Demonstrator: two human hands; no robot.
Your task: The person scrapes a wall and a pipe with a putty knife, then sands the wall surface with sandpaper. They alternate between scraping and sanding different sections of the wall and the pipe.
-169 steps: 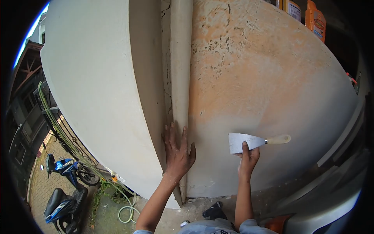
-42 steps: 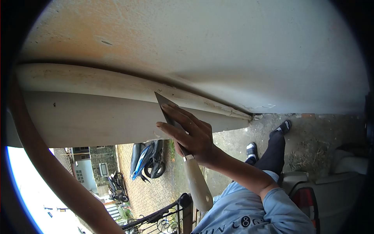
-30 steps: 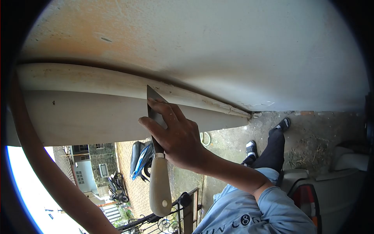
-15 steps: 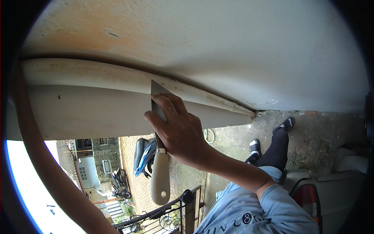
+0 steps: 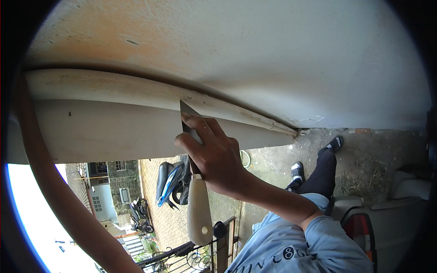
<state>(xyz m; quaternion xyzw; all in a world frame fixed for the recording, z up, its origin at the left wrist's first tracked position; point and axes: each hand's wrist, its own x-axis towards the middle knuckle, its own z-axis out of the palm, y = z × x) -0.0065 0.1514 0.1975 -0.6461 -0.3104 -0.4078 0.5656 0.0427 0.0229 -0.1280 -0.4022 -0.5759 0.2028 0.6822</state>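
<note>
My right hand [image 5: 216,154] pinches a putty knife [image 5: 199,211] around its metal blade, with the beige handle hanging toward the bottom of the view. The blade's pointed corner overlaps the edge of a long off-white pipe [image 5: 114,86]; whether it touches cannot be told. This pipe runs along a pale painted wall [image 5: 282,54] with orange-brown stains. My left forearm [image 5: 50,168] stretches up along the left side to the pipe's near end. There the left hand [image 5: 20,93] fades into the dark rim of the picture, its fingers hidden.
Beside the pipe lies a flat pale surface [image 5: 104,132]. A blue-and-black motorbike [image 5: 168,182] and a dark metal gate [image 5: 200,259] show below. My sandaled feet [image 5: 336,144] stand on concrete. A vehicle's red tail light [image 5: 357,230] is at lower right, a coiled hose [image 5: 246,159] behind my hand.
My right hand and the putty knife have shifted slightly right and down in the view, the handle swinging right. The left arm has barely moved.
</note>
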